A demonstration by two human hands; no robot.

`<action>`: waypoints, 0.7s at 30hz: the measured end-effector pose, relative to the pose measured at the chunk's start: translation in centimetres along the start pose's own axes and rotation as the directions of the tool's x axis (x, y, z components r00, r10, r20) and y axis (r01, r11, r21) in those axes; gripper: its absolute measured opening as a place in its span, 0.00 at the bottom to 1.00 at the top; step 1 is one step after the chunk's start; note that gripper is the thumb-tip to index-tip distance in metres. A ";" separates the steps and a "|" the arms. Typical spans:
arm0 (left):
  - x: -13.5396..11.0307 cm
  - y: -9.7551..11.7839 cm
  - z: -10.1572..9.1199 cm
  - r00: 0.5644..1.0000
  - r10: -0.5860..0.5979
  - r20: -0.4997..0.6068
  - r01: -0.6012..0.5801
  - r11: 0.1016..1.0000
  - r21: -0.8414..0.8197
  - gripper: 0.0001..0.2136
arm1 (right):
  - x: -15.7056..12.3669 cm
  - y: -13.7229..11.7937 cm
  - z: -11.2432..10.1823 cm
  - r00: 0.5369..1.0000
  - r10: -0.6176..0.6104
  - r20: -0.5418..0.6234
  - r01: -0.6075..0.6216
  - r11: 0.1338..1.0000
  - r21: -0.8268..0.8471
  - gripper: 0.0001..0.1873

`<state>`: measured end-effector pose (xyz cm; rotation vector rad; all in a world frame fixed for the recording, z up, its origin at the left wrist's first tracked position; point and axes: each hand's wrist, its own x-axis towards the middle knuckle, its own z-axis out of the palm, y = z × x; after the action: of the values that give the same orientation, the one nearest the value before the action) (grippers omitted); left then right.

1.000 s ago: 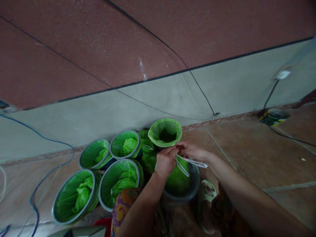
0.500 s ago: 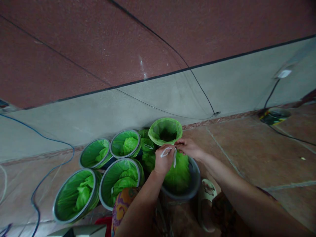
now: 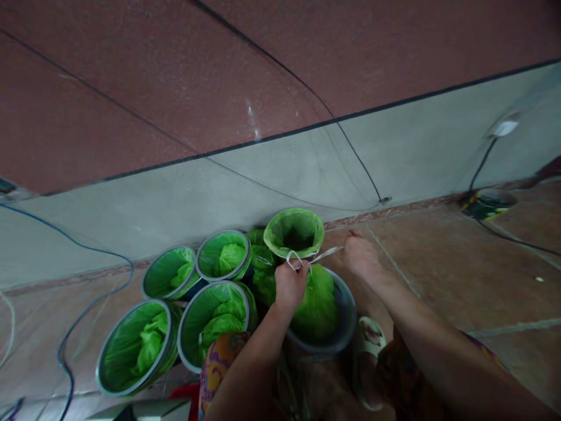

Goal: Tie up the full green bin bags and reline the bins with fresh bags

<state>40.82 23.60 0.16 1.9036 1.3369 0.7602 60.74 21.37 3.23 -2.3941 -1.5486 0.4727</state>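
A green mesh-like bag (image 3: pixel 319 307) bulges up out of a grey bucket (image 3: pixel 346 318) between my knees. My left hand (image 3: pixel 291 286) is closed at the bag's gathered top, and a loop of white string (image 3: pixel 326 254) stands up over its fingers. To the right, my right hand (image 3: pixel 360 254) is closed on the other end of the string, drawn nearly straight between the hands. Just behind them is a bucket lined with green (image 3: pixel 293 231), its inside dark.
Several green-lined buckets (image 3: pixel 131 351) with bunched green bags inside stand on the left. A blue hose (image 3: pixel 94 298) lies left of them on the tiled floor (image 3: pixel 451 269). Behind is a wall (image 3: pixel 184 207) with hanging cables. A dark can (image 3: pixel 488 204) sits at the right.
My right hand has moved right, away from the bag's top, drawing the white string out sideways. My left hand stays at the bag's top.
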 end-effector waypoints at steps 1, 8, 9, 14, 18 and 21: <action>0.0 0.1 -0.1 1.000 -0.017 -0.008 0.017 1.000 0.017 0.10 | -0.1 0.0 -0.1 1.000 0.011 -0.005 -0.011 1.000 -0.017 0.13; -0.4 0.6 0.2 1.000 0.025 -0.012 -0.024 0.994 0.106 0.10 | -1.4 -2.3 2.9 0.921 -0.113 0.372 -0.044 0.920 0.389 0.27; -0.5 0.7 0.3 0.999 0.040 -0.009 -0.039 0.993 0.110 0.10 | -1.6 -2.8 3.4 0.898 -0.094 0.429 -0.125 0.882 0.455 0.29; -0.9 0.5 0.4 0.996 0.095 0.005 -0.094 0.987 0.131 0.10 | -2.3 -4.4 4.2 0.876 0.019 0.482 -0.371 0.664 0.649 0.23; -1.2 0.2 0.6 0.994 0.102 0.031 -0.106 0.980 0.166 0.10 | -2.2 -4.2 4.4 0.854 0.045 0.518 -0.445 0.577 0.684 0.16; -1.3 0.0 0.5 0.992 0.108 0.066 -0.121 0.964 0.238 0.11 | -1.7 -3.6 4.8 0.874 0.057 0.483 -0.408 0.625 0.666 0.12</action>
<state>40.78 22.25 -0.24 2.1927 1.3466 0.6212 55.15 21.41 0.39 -1.8561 -0.8337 1.4581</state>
